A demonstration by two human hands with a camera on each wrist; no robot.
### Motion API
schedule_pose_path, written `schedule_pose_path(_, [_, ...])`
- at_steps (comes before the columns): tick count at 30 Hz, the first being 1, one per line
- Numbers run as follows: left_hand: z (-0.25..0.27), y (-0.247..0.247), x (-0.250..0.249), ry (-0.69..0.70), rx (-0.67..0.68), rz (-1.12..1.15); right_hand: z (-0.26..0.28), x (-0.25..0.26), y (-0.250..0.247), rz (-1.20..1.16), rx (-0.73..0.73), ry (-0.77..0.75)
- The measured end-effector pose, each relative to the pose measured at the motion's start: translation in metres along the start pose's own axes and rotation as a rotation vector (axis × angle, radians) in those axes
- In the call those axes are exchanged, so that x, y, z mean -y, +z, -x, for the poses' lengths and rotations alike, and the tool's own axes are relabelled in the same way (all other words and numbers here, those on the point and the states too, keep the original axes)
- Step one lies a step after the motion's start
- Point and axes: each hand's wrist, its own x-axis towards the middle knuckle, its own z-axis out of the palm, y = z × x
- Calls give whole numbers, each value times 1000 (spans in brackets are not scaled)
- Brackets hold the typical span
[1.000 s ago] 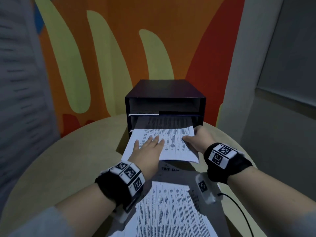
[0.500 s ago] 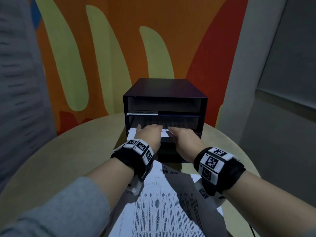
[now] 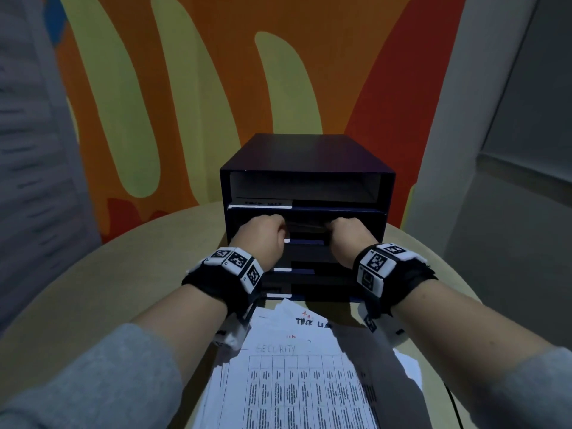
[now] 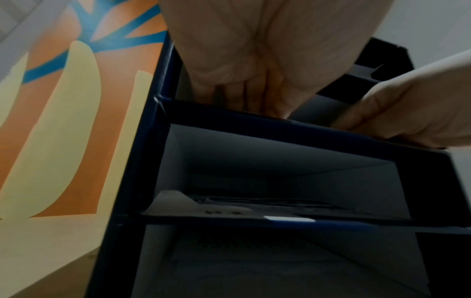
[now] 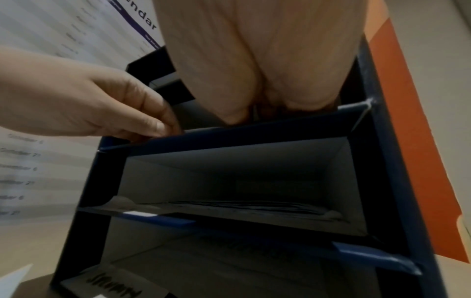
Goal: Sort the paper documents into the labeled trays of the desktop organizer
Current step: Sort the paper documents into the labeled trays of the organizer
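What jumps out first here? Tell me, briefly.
A dark blue organizer stands at the middle of the round table, with both hands reaching into its second slot: left hand, right hand. Printed papers lie in a loose pile in front of it, and an orange and yellow wall rises behind.

Orange-and-yellow mural wall point(image 3: 216, 88) behind round beige table point(image 3: 93, 289).

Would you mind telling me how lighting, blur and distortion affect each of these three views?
Head view: dim, wide-angle bending of the table edge, the organizer slots in shadow. Left wrist view: sharp mural, the left hand looms large and soft. Right wrist view: the paper in the tray is dark and hard to read, background print smeared.
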Motion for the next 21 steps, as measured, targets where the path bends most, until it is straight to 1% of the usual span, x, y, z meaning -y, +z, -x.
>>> schedule_pose_path(2, [-8, 2, 2, -43, 25, -9, -9, 5, -3, 21, 47, 32])
schedule_pose_path(3, [-12, 3, 3, -80, 60, -19, -8, 8, -8, 63, 82, 49])
schedule_pose_path(5, [-18, 4, 3, -151, 138, -35, -24, 6, -2, 114, 122, 64])
schedule_pose_path(6, [-20, 4, 3, -162, 173, -47, -37, 2, 6, 117, 134, 90])
schedule_pose_path(7, [-23, 4, 2, -157, 211, -76, -44, -1, 11, 141, 144, 114])
schedule_pose_path(8, [-25, 5, 2, -142, 254, -115, -49, -3, 15, 117, 139, 132])
schedule_pose_path(10, [-29, 6, 1, -116, 320, -179, -40, 0, 9, 59, 119, 92])
schedule_pose_path(12, [-34, 6, 1, -117, 360, -192, -28, 5, 0, 24, 122, 69])
schedule_pose_path(13, [-37, 7, 2, -117, 371, -197, -22, 6, -6, 28, 125, 88])
schedule_pose_path(14, [-38, 8, 3, -118, 377, -200, -27, 4, 0, 0, 116, 71])
schedule_pose_path(16, [-39, 10, 5, -115, 376, -207, -29, 4, 1, 9, 140, 75])
schedule_pose_path(21, [-36, 15, 9, -98, 311, -211, -30, 8, 2, 32, 159, 63])
